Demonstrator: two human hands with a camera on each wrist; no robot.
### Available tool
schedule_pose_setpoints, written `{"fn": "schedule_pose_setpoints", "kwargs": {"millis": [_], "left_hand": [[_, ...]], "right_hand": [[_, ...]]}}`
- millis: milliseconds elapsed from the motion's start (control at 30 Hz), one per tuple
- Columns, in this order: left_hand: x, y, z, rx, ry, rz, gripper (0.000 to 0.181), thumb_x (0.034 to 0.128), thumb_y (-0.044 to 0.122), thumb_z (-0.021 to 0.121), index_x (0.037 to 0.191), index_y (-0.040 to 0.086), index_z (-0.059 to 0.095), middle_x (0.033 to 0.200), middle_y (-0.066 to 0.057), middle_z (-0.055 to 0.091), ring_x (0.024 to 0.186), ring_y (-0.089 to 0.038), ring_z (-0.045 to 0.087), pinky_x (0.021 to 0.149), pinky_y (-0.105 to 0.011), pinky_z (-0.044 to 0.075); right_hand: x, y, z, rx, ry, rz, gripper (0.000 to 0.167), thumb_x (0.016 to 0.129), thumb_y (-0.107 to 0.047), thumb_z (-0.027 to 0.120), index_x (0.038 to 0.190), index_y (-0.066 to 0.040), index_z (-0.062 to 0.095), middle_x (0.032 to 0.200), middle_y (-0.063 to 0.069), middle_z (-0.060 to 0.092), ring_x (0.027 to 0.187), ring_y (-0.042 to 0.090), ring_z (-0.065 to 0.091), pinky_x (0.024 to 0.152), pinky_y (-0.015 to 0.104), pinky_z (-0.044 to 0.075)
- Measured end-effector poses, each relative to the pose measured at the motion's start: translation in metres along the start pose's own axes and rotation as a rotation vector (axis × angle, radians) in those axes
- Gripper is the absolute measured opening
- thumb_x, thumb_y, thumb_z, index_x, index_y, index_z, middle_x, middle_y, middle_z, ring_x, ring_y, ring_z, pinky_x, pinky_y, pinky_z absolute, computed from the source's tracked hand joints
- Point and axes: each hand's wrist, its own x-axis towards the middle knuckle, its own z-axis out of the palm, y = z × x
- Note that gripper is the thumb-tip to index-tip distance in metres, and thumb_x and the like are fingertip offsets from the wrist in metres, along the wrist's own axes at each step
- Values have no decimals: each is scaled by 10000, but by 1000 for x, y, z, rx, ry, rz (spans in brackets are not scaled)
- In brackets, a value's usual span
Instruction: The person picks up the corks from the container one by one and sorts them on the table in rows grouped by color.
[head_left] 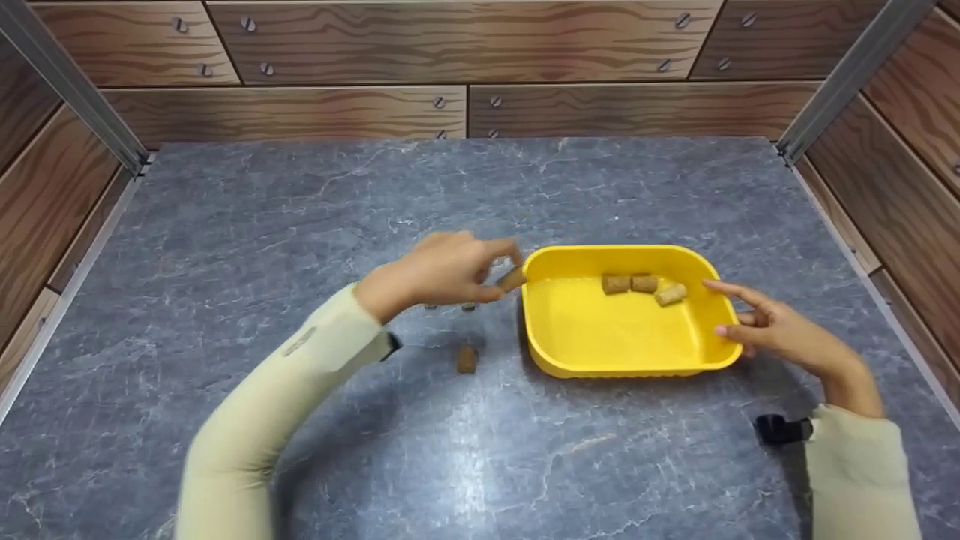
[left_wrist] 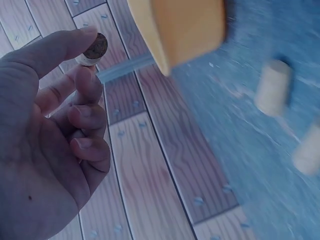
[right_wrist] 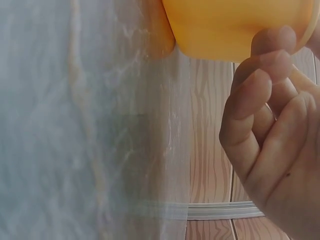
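My left hand (head_left: pixel 450 270) pinches a cork (head_left: pixel 511 279) between thumb and index finger, just outside the left rim of a yellow plastic tub (head_left: pixel 615 371). In the left wrist view the dark end of that held cork (left_wrist: pixel 96 48) faces the camera. My right hand (head_left: pixel 780 330) grips the tub's right rim, thumb and fingers on either side of the wall. Inside the tub lie two brown corks (head_left: pixel 616 284) end to end, and a paler cork (head_left: pixel 670 294) close by, all toward the back.
A brown cork (head_left: pixel 466 358) stands or lies on the grey marbled table (head_left: pixel 300 217) left of the tub. Two more corks (head_left: pixel 468 306) show partly below my left hand. Wood-patterned panels (head_left: pixel 465 45) wall the back and both sides.
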Motion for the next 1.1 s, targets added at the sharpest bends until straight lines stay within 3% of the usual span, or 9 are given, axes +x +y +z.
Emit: {"fn": "schedule_pose_setpoints", "kwargs": {"millis": [233, 533, 833, 1100], "left_hand": [[-40, -21, 16, 0, 9, -61, 343, 862, 204, 696, 1195, 225, 618, 694, 8, 603, 589, -117, 497, 499, -246, 376], [-71, -39, 39, -41, -74, -134, 361, 858, 161, 689, 1213, 215, 644, 619, 37, 509, 544, -87, 392, 467, -246, 298], [-82, -49, 53, -31, -156, -151, 374, 837, 180, 734, 1196, 254, 658, 674, 36, 599, 586, -94, 465, 514, -267, 374], [-82, -52, 61, -58, -217, -165, 383, 845, 149, 715, 1202, 276, 658, 560, 57, 469, 521, -79, 368, 464, -238, 281]], "right_hand": [[-1, 0, -3, 0, -2, -9, 607, 968, -135, 566, 1505, -123, 283, 695, -78, 609, 580, 80, 510, 558, 293, 454], [1, 1, 1, 18, -13, -7, 616, 967, -139, 569, 1508, -122, 275, 682, -81, 594, 580, 74, 508, 552, 304, 439], [-1, 1, 2, 13, 6, -7, 609, 960, -131, 577, 1502, -137, 299, 662, -80, 584, 570, 89, 513, 550, 296, 442], [1, 2, 1, 10, 6, -11, 616, 961, -128, 575, 1504, -112, 286, 713, -71, 637, 576, 86, 520, 549, 293, 452]]}}
